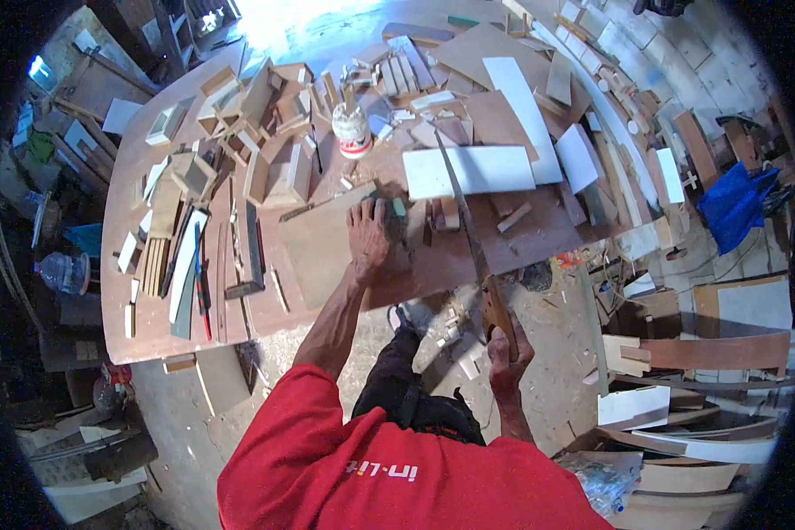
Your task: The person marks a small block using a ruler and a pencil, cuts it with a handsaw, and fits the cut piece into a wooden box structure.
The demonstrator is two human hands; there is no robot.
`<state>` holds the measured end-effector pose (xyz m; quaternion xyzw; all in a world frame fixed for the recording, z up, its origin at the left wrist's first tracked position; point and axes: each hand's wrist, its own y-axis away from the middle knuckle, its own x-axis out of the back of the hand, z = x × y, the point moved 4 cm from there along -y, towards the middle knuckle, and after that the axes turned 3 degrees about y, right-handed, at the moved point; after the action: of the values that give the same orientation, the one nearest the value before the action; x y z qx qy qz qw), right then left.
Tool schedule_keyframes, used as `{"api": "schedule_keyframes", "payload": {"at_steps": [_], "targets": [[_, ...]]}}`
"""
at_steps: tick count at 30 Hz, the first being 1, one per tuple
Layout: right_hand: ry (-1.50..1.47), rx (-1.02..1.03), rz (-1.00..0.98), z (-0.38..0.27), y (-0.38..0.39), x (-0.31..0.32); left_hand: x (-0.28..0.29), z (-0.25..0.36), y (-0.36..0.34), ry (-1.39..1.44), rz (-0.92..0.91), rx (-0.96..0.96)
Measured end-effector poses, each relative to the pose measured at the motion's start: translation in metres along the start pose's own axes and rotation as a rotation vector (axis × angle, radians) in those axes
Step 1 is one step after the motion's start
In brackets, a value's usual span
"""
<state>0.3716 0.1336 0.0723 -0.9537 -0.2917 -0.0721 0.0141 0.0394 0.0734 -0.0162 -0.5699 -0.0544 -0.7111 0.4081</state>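
My right hand [509,358] is wrapped round the wooden handle of a handsaw [465,212]. The saw's long, narrow blade points away from me, reaching from the table's front edge over a white panel [433,174]. My left hand [369,234] rests palm down on a thin brown board [314,252], fingers spread toward its far edge. Just past those fingertips lies a strip of wood, with a small green block [398,208] to the right. The blade stands apart from the board under my left hand.
The wooden table [344,305] carries a white tub [352,132] of tools, box-like wooden frames [278,172] and a red-and-blue pencil-like stick [201,283]. Long boards line its right side. Offcuts litter the floor [539,389]; stacked planks [707,353] and a blue bag [735,208] are at right.
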Motion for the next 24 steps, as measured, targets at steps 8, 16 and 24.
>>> {"api": "schedule_keyframes", "payload": {"at_steps": [8,16,24], "targets": [[0.145,0.08,0.145,-0.003,-0.067,-0.031,-0.032,-0.024,-0.056,-0.045,0.023,-0.001],[0.354,0.158,0.143,-0.013,-0.116,-0.042,-0.039,-0.025,-0.076,0.124,-0.016,0.004],[0.364,0.148,0.123,-0.012,-0.154,-0.031,-0.005,0.012,-0.094,0.159,0.0,0.118]]}}
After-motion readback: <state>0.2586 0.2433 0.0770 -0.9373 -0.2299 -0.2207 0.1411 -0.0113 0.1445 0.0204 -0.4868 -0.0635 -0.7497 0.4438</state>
